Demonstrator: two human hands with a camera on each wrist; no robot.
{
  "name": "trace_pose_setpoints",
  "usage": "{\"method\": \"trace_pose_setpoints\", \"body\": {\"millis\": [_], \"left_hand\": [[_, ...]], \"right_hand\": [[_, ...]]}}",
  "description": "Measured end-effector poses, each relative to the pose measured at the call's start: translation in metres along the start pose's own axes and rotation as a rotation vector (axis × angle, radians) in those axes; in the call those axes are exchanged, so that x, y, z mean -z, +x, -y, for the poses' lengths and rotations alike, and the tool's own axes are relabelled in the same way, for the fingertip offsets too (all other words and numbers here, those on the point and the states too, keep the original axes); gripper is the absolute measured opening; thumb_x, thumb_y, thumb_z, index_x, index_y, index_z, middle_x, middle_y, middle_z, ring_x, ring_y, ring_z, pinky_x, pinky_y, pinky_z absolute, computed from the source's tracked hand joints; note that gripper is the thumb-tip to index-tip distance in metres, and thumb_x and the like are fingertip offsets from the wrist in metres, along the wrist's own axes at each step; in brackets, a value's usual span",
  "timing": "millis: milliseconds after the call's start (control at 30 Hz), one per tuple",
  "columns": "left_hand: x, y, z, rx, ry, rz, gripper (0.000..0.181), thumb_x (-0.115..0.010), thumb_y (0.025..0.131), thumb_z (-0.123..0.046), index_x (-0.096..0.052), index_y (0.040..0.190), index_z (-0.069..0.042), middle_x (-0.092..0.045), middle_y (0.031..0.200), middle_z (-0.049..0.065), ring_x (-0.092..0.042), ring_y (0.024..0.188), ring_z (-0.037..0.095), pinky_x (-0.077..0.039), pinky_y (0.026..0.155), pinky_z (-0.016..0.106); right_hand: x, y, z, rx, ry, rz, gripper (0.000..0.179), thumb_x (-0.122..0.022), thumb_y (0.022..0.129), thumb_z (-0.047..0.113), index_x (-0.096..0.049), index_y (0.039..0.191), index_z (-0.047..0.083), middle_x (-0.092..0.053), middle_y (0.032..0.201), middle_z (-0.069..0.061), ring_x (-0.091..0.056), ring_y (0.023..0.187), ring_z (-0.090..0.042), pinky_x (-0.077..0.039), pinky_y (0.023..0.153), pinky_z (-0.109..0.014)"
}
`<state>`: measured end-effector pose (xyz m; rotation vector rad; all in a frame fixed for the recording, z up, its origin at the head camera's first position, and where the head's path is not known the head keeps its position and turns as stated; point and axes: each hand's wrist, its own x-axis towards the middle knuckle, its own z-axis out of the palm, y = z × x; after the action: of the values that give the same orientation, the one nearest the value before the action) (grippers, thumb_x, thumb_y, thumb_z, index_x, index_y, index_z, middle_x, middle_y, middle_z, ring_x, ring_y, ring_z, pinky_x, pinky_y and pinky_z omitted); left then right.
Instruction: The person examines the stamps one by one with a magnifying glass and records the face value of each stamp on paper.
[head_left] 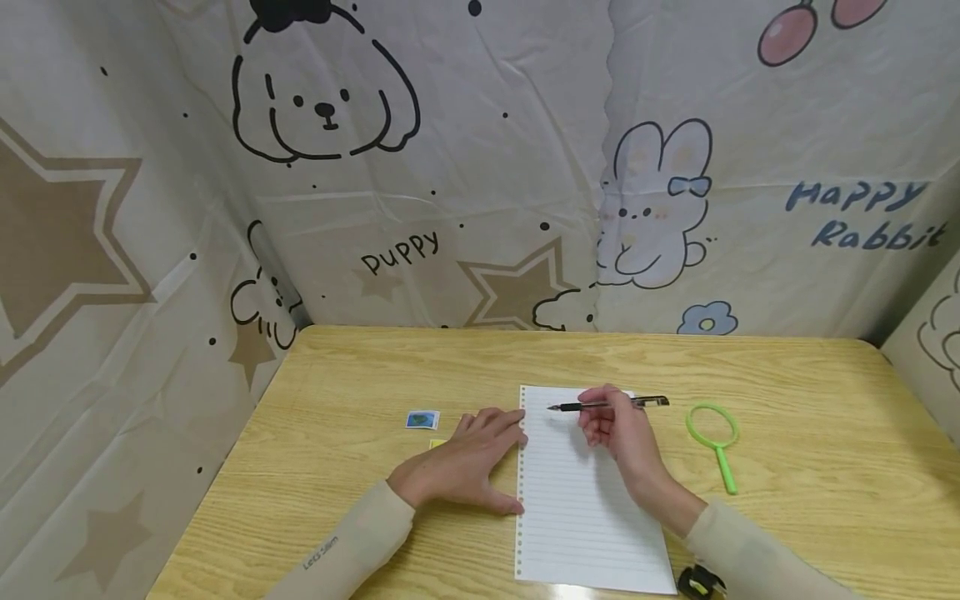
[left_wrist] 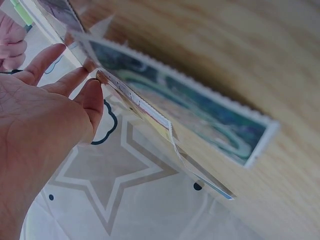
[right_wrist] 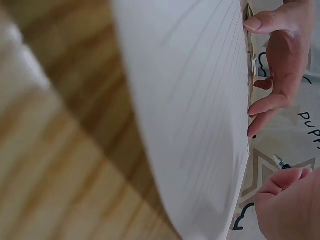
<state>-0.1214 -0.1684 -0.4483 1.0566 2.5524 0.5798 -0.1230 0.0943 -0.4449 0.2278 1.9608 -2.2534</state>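
A sheet of lined paper point(head_left: 577, 525) with punched holes down its left side lies on the table. My left hand point(head_left: 480, 458) rests with spread fingers at that edge, fingertips and thumb on it. In the left wrist view this hand point(left_wrist: 45, 110) is beside several stamps, the nearest a blue-green stamp point(left_wrist: 190, 100). My right hand point(head_left: 622, 433) pinches a black pen point(head_left: 573, 407) above the upper part of the sheet, its tip pointing left. In the right wrist view the right hand point(right_wrist: 290, 205) is curled, with the pen tip point(right_wrist: 281, 161) showing past it.
A green magnifying glass point(head_left: 712, 425) lies right of the paper. Left of my left hand is a small blue stamp point(head_left: 422, 419), with a yellow piece point(head_left: 437, 444) partly hidden by the hand. A black object point(head_left: 699, 582) sits by my right sleeve. Printed cloth point(head_left: 487, 167) hangs behind the table.
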Motion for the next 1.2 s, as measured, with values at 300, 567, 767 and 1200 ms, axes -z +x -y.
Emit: {"method": "trace_pose_setpoints", "body": {"millis": [300,567,767,1200], "left_hand": [[-0.001,-0.001,0.000,0.006,0.003,0.004,0.074,-0.090,0.088,-0.050,-0.054,0.143,-0.016,-0.030,0.176,0.010,-0.029,0.155,0.031,-0.025,0.120,0.059],[0.000,0.000,0.000,0.001,0.017,0.003,0.074,-0.089,0.088,-0.050,-0.054,0.143,-0.015,-0.030,0.176,0.011,-0.029,0.154,0.032,-0.025,0.120,0.059],[0.001,0.000,0.000,-0.009,0.014,0.002,0.073,-0.089,0.089,-0.049,-0.054,0.143,-0.015,-0.029,0.176,0.011,-0.029,0.154,0.032,-0.025,0.121,0.060],[0.000,0.000,-0.001,0.010,-0.002,0.014,0.073,-0.090,0.089,-0.049,-0.053,0.143,-0.016,-0.028,0.177,0.011,-0.027,0.156,0.032,-0.022,0.121,0.067]], "right_hand": [[0.011,-0.006,0.001,0.032,0.055,-0.017,0.034,-0.036,0.117,0.023,-0.056,0.121,-0.005,-0.061,0.085,-0.006,-0.058,0.073,-0.015,-0.050,0.068,-0.027],[0.036,-0.012,-0.001,0.070,0.129,0.119,0.054,-0.029,0.121,0.033,-0.064,0.133,-0.007,-0.077,0.106,-0.010,-0.071,0.089,-0.018,-0.055,0.077,-0.028],[0.048,-0.017,0.000,0.115,0.093,0.100,0.062,-0.030,0.121,0.043,-0.062,0.133,-0.009,-0.070,0.104,-0.008,-0.060,0.086,-0.016,-0.051,0.076,-0.026],[0.065,-0.024,0.003,0.222,-0.102,0.009,0.041,-0.031,0.121,0.029,-0.054,0.126,-0.005,-0.063,0.098,-0.007,-0.058,0.083,-0.016,-0.049,0.077,-0.027]]}}
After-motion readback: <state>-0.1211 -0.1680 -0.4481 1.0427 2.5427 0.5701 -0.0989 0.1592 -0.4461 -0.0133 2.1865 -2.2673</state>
